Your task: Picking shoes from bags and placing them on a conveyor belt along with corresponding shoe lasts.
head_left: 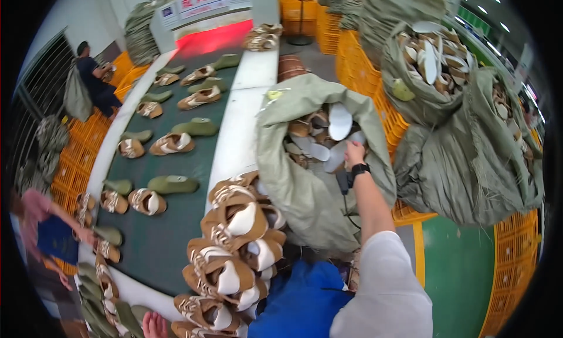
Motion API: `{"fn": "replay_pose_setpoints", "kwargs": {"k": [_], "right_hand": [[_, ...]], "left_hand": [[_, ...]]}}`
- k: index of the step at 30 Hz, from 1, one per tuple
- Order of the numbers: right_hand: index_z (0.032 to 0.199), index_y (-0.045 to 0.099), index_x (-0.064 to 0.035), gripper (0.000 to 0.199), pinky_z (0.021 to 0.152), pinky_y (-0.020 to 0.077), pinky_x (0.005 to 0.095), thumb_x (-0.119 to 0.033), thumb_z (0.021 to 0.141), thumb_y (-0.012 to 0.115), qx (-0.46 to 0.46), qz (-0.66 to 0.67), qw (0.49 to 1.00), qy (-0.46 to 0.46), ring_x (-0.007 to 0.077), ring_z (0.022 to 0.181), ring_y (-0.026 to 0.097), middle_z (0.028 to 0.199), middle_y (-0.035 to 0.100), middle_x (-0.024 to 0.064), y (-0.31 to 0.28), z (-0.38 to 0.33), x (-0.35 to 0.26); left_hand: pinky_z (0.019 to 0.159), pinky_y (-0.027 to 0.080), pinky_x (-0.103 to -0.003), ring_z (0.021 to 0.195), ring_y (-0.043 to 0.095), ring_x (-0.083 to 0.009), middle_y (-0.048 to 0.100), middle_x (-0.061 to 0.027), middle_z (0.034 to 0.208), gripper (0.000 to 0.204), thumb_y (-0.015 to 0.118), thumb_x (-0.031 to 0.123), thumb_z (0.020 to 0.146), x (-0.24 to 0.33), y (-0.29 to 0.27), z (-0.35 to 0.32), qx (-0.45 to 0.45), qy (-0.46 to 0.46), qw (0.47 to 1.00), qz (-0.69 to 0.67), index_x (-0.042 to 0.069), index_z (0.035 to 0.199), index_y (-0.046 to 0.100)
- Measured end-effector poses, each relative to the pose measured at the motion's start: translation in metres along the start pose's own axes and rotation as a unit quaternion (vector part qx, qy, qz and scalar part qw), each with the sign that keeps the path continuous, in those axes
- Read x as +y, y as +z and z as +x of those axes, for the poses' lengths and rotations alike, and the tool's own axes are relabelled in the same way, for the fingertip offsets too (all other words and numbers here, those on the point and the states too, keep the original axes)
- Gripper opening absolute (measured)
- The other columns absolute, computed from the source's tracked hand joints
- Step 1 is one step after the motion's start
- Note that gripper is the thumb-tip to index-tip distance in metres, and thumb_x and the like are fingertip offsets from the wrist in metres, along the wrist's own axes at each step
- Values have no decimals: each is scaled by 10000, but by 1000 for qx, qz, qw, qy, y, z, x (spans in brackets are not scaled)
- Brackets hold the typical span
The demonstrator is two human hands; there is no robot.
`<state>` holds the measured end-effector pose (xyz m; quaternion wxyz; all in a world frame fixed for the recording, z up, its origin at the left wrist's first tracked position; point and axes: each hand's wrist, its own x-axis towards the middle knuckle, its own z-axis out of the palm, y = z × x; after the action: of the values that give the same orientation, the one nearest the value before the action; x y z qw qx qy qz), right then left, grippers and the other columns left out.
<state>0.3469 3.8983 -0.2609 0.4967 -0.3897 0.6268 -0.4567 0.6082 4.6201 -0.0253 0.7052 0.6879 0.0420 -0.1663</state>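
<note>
My right hand (353, 153) reaches into an open grey-green woven sack (293, 185) and grips a pale shoe piece (340, 152) among brown shoe uppers and white insoles. A black watch sits on that wrist. My left hand (153, 324) shows only at the bottom edge, fingers spread, next to a pile of brown and white shoe uppers (234, 244) stacked on the white rim of the conveyor. I cannot see anything held in it.
A dark green conveyor belt (158, 244) carries brown uppers and green shoe lasts away from me. More stuffed sacks (469, 144) rest on orange crates (358, 68) at right. One person (44, 232) stands at the belt's left; another person (94, 80) sits further back.
</note>
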Motion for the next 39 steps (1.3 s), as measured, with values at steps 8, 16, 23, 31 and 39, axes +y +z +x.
{"fn": "replay_pose_setpoints", "kwargs": {"k": [8, 16, 23, 31, 39], "right_hand": [[1216, 418, -32, 402, 766, 508, 353, -70, 835, 541, -94, 164, 980, 60, 266, 965, 569, 1122, 542, 131, 8, -26, -56], [1189, 472, 25, 352, 764, 464, 279, -71, 854, 527, -351, 98, 929, -66, 145, 926, 552, 1046, 584, 69, -73, -236, -68], [1204, 475, 4, 361, 582, 477, 202, -82, 861, 543, -573, -7, 804, -161, 67, 753, 541, 981, 587, 45, -85, -327, -160], [1046, 589, -16, 206, 496, 400, 163, -115, 870, 546, -630, 0, 756, -176, 22, 636, 525, 784, 619, -10, -9, -371, -185], [1129, 556, -25, 265, 625, 442, 183, -118, 882, 532, -653, 105, 722, -205, 53, 745, 548, 908, 619, 25, 53, -406, -159]], "left_hand": [[963, 392, -373, 1087, 511, -270, 541, -165, 1151, 321, 487, 119, 894, 38, 68, -16, 5, 40, 995, 88, -23, 1182, 474], [797, 462, -258, 934, 562, -165, 562, -80, 1007, 308, 516, 107, 862, 24, 95, -15, -121, 104, 981, 110, -6, 1147, 482], [999, 329, -441, 1301, 247, -304, 173, -174, 1424, 914, 637, 427, 784, 43, 169, 4, -368, 116, 922, -32, 152, 1420, 41], [1017, 300, -370, 1258, 339, -218, 339, -127, 1365, 894, 619, 495, 778, -16, 104, -48, -424, -40, 905, 6, 28, 1394, 169], [928, 404, -298, 1094, 503, -178, 499, -92, 1220, 719, 727, 309, 732, -29, 49, -79, -337, -61, 930, -130, -8, 1278, 383]]}}
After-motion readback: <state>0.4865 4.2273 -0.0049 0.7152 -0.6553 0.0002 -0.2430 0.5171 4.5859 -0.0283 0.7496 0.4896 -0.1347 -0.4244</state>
